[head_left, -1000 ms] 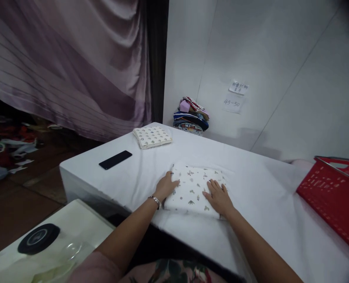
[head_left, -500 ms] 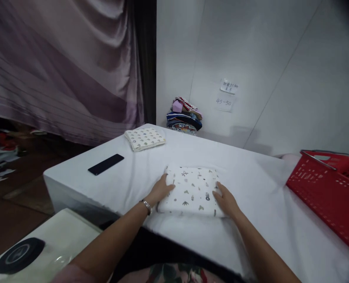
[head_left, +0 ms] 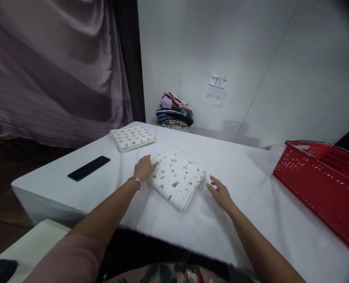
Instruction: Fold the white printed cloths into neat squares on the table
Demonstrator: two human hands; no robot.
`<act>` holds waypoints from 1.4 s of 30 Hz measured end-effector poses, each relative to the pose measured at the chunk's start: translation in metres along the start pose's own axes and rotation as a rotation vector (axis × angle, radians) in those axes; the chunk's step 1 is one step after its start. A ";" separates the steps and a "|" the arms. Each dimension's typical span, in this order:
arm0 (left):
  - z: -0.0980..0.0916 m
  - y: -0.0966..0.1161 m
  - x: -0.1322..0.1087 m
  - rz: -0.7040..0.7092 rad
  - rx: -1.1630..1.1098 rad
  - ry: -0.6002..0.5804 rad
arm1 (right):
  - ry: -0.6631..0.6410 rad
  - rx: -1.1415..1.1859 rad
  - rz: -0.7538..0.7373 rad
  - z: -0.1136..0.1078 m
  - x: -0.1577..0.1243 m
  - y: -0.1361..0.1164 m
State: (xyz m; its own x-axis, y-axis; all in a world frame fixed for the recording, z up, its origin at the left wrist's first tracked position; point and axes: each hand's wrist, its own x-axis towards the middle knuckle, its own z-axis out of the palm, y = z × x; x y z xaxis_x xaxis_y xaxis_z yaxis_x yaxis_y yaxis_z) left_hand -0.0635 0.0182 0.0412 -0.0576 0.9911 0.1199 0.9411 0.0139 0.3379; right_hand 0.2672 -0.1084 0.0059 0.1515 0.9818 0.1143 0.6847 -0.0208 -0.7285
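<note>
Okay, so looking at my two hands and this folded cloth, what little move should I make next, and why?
I'd probably bring your right hand in to the right side of the folded cloth. That hand is open and apart from it, while your left hand is at the left edge, so support from both sides would likely steady it.

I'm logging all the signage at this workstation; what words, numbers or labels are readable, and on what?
"45-50": handwritten on the lower paper sheet on the white wall.
Upper paper sheet: handwritten Chinese characters, too small and blurred to quote reliably.
Nearer folded cloth: small printed motifs, no legible words.
</note>
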 end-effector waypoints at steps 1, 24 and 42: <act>0.003 -0.004 -0.006 -0.042 -0.019 0.035 | 0.007 -0.004 -0.003 -0.002 0.011 0.002; 0.030 0.004 0.040 0.015 -0.059 0.007 | -0.261 -0.088 0.111 0.015 0.001 -0.016; 0.013 0.045 -0.135 0.639 -0.298 -0.116 | -0.271 0.292 -0.358 0.014 -0.004 0.013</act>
State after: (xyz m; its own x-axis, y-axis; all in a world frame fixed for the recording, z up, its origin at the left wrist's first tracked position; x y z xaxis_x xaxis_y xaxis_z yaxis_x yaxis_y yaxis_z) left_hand -0.0089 -0.1129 0.0283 0.5261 0.8011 0.2855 0.6469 -0.5948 0.4771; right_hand 0.2653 -0.1099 -0.0138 -0.2714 0.9321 0.2399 0.4271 0.3400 -0.8378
